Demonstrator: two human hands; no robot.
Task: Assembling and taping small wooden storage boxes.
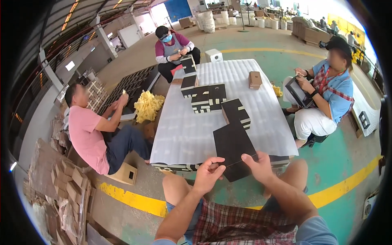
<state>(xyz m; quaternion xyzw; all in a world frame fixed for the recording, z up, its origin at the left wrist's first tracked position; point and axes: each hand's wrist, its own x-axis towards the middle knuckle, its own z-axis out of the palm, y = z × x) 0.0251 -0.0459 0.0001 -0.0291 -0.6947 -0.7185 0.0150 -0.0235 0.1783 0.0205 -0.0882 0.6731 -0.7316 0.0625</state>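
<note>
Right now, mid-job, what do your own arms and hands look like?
The left hand and right hand are bare, without gloves; no rings, watches or wristbands can be made out. The forearms are uncovered too, with no cables or clear markings visible. Light blue sleeves show near the lower edge, more of the right than the left.
</note>
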